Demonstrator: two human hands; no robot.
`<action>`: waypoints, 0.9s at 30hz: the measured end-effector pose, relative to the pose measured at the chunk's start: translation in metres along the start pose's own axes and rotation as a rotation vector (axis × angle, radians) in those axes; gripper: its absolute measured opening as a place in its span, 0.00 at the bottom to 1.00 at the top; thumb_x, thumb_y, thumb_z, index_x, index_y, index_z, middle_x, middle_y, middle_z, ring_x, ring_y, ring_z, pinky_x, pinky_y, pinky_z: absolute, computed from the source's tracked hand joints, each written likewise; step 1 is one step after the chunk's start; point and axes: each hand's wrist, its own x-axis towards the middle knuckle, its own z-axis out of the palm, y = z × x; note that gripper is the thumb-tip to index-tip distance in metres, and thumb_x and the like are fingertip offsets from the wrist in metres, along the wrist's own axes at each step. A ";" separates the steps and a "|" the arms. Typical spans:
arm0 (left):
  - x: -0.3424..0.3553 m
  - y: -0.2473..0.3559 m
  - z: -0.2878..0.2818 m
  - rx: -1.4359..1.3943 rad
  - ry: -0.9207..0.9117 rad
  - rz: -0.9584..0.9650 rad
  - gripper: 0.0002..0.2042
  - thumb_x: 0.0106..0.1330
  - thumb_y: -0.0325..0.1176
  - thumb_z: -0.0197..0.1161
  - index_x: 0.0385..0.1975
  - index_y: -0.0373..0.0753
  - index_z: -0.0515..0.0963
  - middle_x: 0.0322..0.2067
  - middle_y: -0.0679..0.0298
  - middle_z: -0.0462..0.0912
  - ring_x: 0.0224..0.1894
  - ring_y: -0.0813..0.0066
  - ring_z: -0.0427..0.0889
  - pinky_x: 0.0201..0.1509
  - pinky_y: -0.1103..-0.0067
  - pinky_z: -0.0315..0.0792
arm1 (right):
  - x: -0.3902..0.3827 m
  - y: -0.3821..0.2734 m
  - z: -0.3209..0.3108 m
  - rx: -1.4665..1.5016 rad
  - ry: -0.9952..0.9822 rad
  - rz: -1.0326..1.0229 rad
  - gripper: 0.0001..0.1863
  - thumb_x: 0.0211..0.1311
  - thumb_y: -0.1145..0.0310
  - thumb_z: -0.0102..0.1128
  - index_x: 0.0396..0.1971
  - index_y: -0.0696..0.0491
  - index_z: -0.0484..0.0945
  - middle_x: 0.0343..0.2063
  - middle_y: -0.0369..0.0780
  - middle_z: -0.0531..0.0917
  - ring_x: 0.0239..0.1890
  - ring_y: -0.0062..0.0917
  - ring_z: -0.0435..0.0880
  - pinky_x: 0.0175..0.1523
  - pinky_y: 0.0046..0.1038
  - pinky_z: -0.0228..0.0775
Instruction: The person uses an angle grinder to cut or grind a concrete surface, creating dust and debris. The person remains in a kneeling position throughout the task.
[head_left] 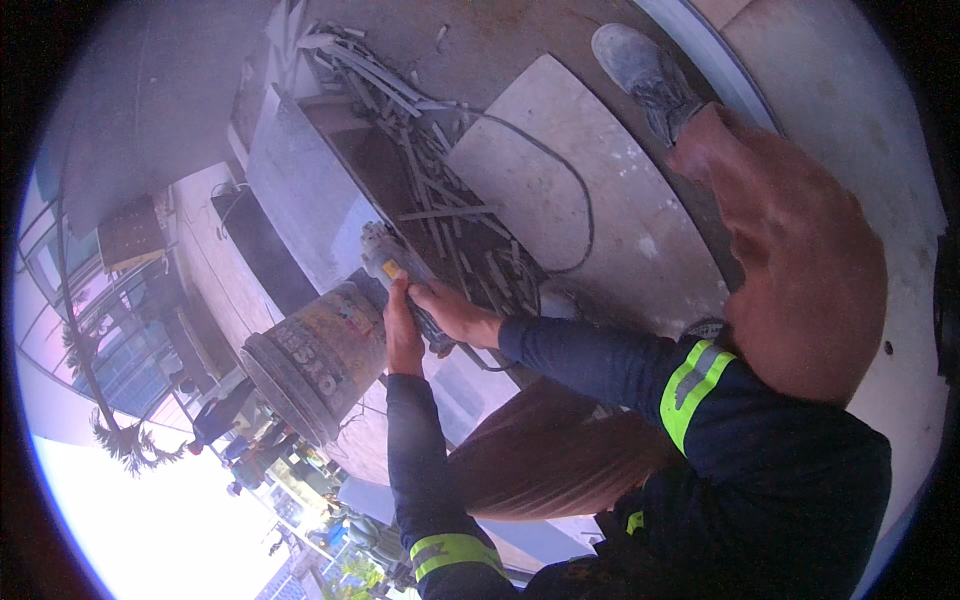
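Note:
My left hand (400,330) and my right hand (450,310) are both closed on a dusty grey angle grinder (395,250) with a yellow patch. The grinder's head is at the near edge of a pale grey slab (305,200), where the contact is too hazy to make out. A dark cord runs from the tool. Just left of my hands, a large dusty, paint-marked bucket (310,355) lies tilted on pale sheets, partly hidden by my left hand.
Narrow offcut strips (420,170) lie heaped beside the slab. A curved cord (590,210) crosses a speckled board (630,250) near my shoe (640,80). Other people (215,415) are at the lower left, near a building with large windows (60,290).

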 end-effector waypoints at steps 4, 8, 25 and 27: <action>-0.009 0.000 0.009 -0.002 0.012 0.013 0.26 0.78 0.53 0.61 0.57 0.33 0.77 0.46 0.61 0.84 0.47 0.70 0.84 0.55 0.73 0.76 | -0.014 -0.006 0.000 0.050 0.026 0.043 0.31 0.84 0.49 0.40 0.70 0.60 0.67 0.54 0.50 0.79 0.47 0.30 0.87 0.25 0.31 0.88; -0.014 -0.001 0.013 -0.011 0.001 -0.024 0.26 0.77 0.53 0.61 0.58 0.33 0.77 0.48 0.61 0.84 0.48 0.70 0.84 0.56 0.72 0.76 | -0.004 0.019 -0.008 -0.080 0.020 -0.149 0.32 0.85 0.49 0.39 0.71 0.60 0.64 0.56 0.50 0.77 0.47 0.31 0.87 0.29 0.30 0.90; -0.034 -0.003 0.021 0.032 0.022 -0.013 0.24 0.79 0.53 0.60 0.57 0.35 0.78 0.47 0.62 0.84 0.48 0.71 0.83 0.55 0.72 0.76 | -0.021 0.022 -0.009 -0.180 0.029 -0.043 0.31 0.85 0.48 0.37 0.71 0.59 0.60 0.52 0.52 0.79 0.45 0.35 0.89 0.26 0.31 0.91; -0.037 -0.005 0.018 0.022 0.032 -0.033 0.26 0.78 0.53 0.60 0.57 0.33 0.78 0.46 0.61 0.84 0.48 0.71 0.83 0.55 0.72 0.76 | -0.028 0.018 -0.008 -0.156 0.012 -0.022 0.31 0.85 0.48 0.37 0.71 0.59 0.60 0.50 0.50 0.79 0.42 0.34 0.90 0.26 0.31 0.90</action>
